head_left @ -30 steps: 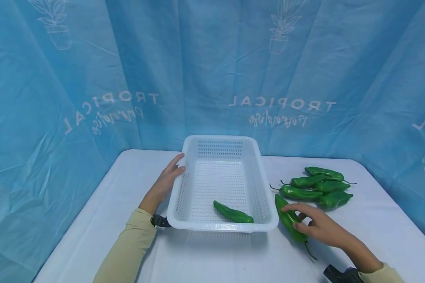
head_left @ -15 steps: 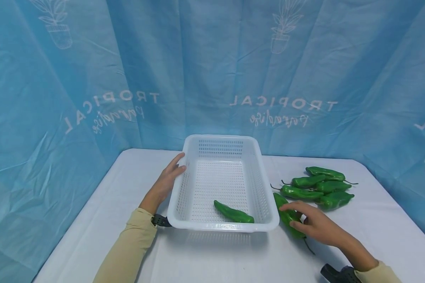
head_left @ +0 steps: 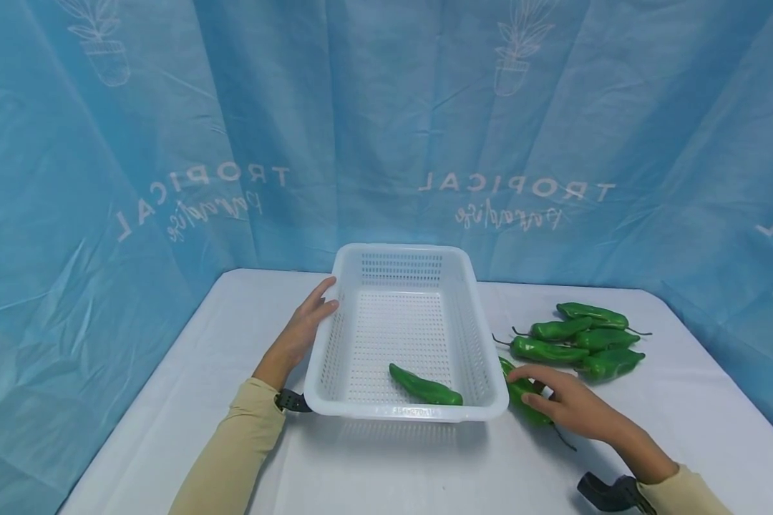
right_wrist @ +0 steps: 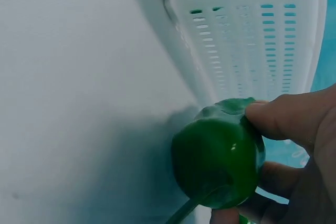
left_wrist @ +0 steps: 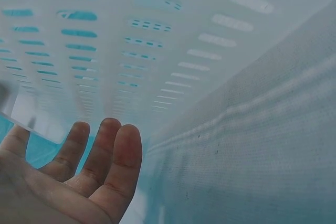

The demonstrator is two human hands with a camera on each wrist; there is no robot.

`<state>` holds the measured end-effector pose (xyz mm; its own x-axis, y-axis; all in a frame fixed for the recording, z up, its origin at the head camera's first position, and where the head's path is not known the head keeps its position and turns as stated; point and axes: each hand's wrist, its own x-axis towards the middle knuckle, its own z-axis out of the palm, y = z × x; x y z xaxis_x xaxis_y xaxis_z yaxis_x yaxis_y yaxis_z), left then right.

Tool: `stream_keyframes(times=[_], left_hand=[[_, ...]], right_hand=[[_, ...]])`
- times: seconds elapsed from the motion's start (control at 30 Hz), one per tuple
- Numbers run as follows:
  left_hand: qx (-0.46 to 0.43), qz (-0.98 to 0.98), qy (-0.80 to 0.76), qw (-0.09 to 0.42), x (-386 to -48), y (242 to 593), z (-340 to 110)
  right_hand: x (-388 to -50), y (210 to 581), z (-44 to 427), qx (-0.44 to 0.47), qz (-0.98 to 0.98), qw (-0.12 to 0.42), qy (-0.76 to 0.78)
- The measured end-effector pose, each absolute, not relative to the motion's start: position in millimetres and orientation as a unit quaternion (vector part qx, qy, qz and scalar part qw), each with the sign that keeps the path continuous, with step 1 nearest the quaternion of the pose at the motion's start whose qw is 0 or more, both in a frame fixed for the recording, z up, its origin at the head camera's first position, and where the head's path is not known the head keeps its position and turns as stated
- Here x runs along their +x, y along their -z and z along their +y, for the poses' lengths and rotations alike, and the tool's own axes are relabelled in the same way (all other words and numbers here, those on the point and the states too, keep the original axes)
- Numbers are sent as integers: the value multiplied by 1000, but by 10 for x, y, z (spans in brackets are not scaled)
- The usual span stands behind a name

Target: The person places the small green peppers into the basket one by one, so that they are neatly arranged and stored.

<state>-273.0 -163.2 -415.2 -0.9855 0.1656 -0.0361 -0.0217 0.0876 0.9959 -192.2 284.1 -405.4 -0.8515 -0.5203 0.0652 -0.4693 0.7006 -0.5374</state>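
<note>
Pinching a long green pepper (head_left: 519, 391), the right hand (head_left: 570, 408) sits, in the head view, at about four o'clock from the white basket (head_left: 361, 410); the pepper should handle as light and fairly firm, though its glossy skin may slide and its thin stem looks easy to snap, so the thick middle of the body is probably the surest hold. That stem points between four and five o'clock over the white tablecloth (head_left: 393, 472) (whether the body is lifted off the cloth, I cannot tell). Another pepper (head_left: 425, 386) lies inside the basket, toward five o'clock on its floor, and a cluster of peppers (head_left: 547, 350) lies at three o'clock from the basket. The left hand (head_left: 298, 332) rests at nine o'clock against the basket's side. From the left wrist, that hand's fingers show extended and slightly spread beside the slotted outer wall; the thumb cannot be made out there. From the right wrist, the pepper appears stem end first, rounded, deep green, with a small bright highlight, its stem running toward seven o'clock; digits press it from two o'clock round to six, with the basket wall beyond, around one o'clock.
</note>
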Motion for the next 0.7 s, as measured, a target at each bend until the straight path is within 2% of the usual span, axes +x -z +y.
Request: stream_keyframes(times=[0.3, 0.7], left_hand=[[49, 728, -679, 75, -2711, 4121, -1644], [48, 734, -674, 70, -2691, 4107, -1627]], right_hand=[[-1869, 4081, 2932, -219, 941, 41, 256], [-1863, 4150, 3030, -229, 930, 54, 283]])
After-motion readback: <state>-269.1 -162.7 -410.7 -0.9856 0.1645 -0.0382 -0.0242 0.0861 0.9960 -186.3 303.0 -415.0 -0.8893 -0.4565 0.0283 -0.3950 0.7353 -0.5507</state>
